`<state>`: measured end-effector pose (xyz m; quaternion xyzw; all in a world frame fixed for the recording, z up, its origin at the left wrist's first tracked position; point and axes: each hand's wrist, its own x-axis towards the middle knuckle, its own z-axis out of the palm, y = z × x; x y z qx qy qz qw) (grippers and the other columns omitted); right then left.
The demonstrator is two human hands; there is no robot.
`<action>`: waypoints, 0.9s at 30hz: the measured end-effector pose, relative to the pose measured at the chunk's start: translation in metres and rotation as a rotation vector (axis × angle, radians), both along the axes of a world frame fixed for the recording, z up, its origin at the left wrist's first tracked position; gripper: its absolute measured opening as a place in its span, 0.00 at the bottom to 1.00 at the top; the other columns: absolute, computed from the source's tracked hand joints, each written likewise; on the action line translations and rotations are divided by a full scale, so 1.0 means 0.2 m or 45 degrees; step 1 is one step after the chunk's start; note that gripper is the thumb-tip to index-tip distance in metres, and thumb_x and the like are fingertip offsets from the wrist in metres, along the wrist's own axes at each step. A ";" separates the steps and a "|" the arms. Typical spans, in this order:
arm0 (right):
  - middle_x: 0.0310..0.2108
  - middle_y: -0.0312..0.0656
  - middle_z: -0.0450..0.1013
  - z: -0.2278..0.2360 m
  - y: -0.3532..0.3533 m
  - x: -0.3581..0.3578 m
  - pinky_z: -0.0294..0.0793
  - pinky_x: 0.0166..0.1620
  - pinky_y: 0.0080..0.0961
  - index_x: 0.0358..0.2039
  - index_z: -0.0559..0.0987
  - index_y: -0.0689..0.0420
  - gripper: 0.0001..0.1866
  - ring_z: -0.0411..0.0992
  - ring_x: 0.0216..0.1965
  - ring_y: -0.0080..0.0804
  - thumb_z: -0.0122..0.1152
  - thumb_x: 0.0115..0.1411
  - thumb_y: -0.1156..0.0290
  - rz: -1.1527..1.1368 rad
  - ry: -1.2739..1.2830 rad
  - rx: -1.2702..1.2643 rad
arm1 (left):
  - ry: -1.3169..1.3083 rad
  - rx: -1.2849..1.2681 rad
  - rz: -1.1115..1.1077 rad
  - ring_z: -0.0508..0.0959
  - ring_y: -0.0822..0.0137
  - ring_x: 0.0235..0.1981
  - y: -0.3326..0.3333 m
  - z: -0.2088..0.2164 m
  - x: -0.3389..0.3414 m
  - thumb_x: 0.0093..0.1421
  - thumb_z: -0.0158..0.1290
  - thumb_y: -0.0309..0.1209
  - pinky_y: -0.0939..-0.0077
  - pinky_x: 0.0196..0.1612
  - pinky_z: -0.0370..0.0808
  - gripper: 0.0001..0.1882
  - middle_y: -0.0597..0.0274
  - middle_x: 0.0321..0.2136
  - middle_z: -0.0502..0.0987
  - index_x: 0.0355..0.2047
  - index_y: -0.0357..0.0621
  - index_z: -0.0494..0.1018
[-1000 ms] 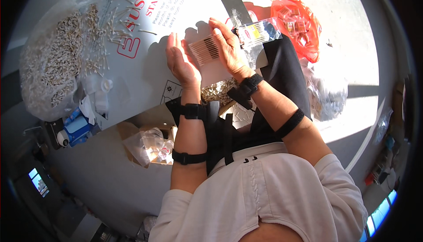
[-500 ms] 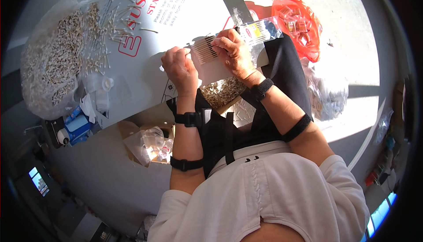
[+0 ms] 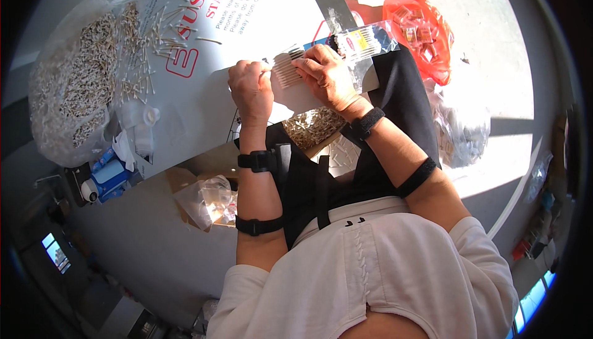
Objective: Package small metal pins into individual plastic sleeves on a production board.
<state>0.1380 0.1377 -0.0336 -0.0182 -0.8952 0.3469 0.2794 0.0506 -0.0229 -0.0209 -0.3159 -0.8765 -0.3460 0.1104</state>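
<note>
The left hand (image 3: 250,89) is curled into a loose fist, its fingertips pinching the left edge of a white card (image 3: 295,83) that carries a row of thin metal pins. The right hand (image 3: 326,76) lies over the same card from the right, fingers bent and closed on it, so both hands hold the card between them. The card sits just above the person's lap, over the near edge of a large white printed sheet (image 3: 210,49) spread on the table (image 3: 154,259). Just beyond the right hand a clear plastic bag (image 3: 364,39) touches its knuckles. Below the hands, on the black apron (image 3: 346,172), rests a small pile of loose pins (image 3: 315,126). Well to the left lies a big clear sack of pins (image 3: 68,86), with more pins scattered (image 3: 154,24) on the sheet beside it. An orange plastic bag (image 3: 420,27) lies at the far right, apart from the hands. A crumpled clear bag (image 3: 207,197) sits near the left forearm
</note>
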 end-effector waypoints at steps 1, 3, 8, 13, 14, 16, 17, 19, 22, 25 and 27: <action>0.30 0.38 0.69 0.00 0.00 0.00 0.73 0.38 0.31 0.31 0.82 0.53 0.06 0.71 0.35 0.37 0.64 0.50 0.73 -0.001 0.001 -0.015 | -0.001 -0.002 0.000 0.73 0.56 0.37 0.00 0.00 0.00 0.44 0.58 0.18 0.63 0.42 0.70 0.10 0.62 0.30 0.74 0.26 0.47 0.74; 0.31 0.37 0.69 0.00 0.00 0.00 0.73 0.39 0.31 0.31 0.82 0.53 0.07 0.71 0.35 0.36 0.64 0.50 0.73 0.003 -0.010 0.017 | 0.013 -0.027 -0.013 0.73 0.57 0.37 0.00 0.00 0.00 0.45 0.60 0.20 0.63 0.42 0.70 0.09 0.64 0.31 0.74 0.26 0.47 0.74; 0.29 0.39 0.69 0.01 0.01 0.00 0.73 0.34 0.31 0.33 0.82 0.55 0.09 0.71 0.32 0.37 0.66 0.49 0.75 0.012 0.031 0.050 | 0.086 -0.114 -0.037 0.73 0.57 0.37 0.02 -0.01 0.00 0.46 0.60 0.22 0.63 0.41 0.69 0.09 0.64 0.30 0.73 0.27 0.46 0.73; 0.30 0.39 0.69 0.01 0.01 0.00 0.73 0.35 0.32 0.34 0.82 0.54 0.09 0.71 0.33 0.38 0.65 0.50 0.75 0.025 0.014 0.053 | 0.047 -0.066 -0.014 0.72 0.55 0.35 0.02 -0.03 -0.01 0.48 0.58 0.21 0.61 0.40 0.69 0.07 0.61 0.27 0.72 0.25 0.44 0.70; 0.30 0.39 0.69 0.01 0.00 0.00 0.73 0.35 0.32 0.34 0.82 0.54 0.09 0.71 0.33 0.38 0.65 0.50 0.75 0.022 0.014 0.052 | 0.008 -0.012 0.011 0.71 0.55 0.35 0.01 -0.03 -0.01 0.48 0.57 0.21 0.61 0.39 0.69 0.07 0.61 0.27 0.72 0.24 0.44 0.69; 0.30 0.39 0.69 0.00 0.01 0.00 0.73 0.35 0.32 0.34 0.82 0.54 0.09 0.71 0.33 0.38 0.65 0.50 0.75 0.022 0.021 0.044 | -0.030 0.042 0.035 0.71 0.54 0.34 0.02 -0.03 -0.01 0.49 0.56 0.20 0.61 0.39 0.69 0.08 0.60 0.26 0.71 0.23 0.43 0.68; 0.30 0.39 0.69 0.00 0.01 0.00 0.73 0.35 0.32 0.34 0.82 0.54 0.09 0.71 0.33 0.38 0.65 0.50 0.75 0.020 0.021 0.043 | -0.025 0.060 0.031 0.71 0.54 0.33 0.01 -0.03 -0.01 0.49 0.56 0.20 0.61 0.39 0.69 0.08 0.60 0.26 0.71 0.23 0.43 0.67; 0.30 0.39 0.69 0.00 0.01 0.00 0.73 0.35 0.32 0.34 0.82 0.54 0.09 0.71 0.34 0.38 0.65 0.49 0.75 0.022 0.012 0.043 | -0.020 0.077 0.027 0.70 0.54 0.32 0.01 -0.03 -0.01 0.49 0.55 0.20 0.61 0.38 0.69 0.08 0.59 0.25 0.71 0.23 0.43 0.67; 0.31 0.39 0.69 0.00 0.01 0.00 0.73 0.36 0.32 0.35 0.82 0.54 0.10 0.71 0.34 0.38 0.65 0.49 0.75 0.022 0.020 0.029 | -0.044 0.038 -0.005 0.71 0.55 0.33 0.01 -0.02 -0.01 0.48 0.57 0.20 0.62 0.39 0.69 0.07 0.60 0.25 0.71 0.24 0.44 0.69; 0.31 0.39 0.69 -0.01 0.01 0.00 0.73 0.36 0.32 0.35 0.82 0.54 0.10 0.71 0.34 0.38 0.65 0.50 0.75 0.023 0.020 0.036 | 0.018 -0.012 -0.082 0.72 0.57 0.35 0.01 -0.01 -0.01 0.47 0.59 0.21 0.62 0.40 0.69 0.08 0.62 0.26 0.72 0.27 0.45 0.72; 0.31 0.38 0.69 -0.01 0.00 0.00 0.73 0.37 0.32 0.34 0.82 0.52 0.10 0.71 0.34 0.37 0.64 0.50 0.74 0.011 0.003 0.042 | 0.064 -0.118 -0.081 0.73 0.58 0.37 0.02 -0.01 -0.01 0.47 0.60 0.22 0.63 0.40 0.69 0.09 0.64 0.28 0.72 0.28 0.47 0.74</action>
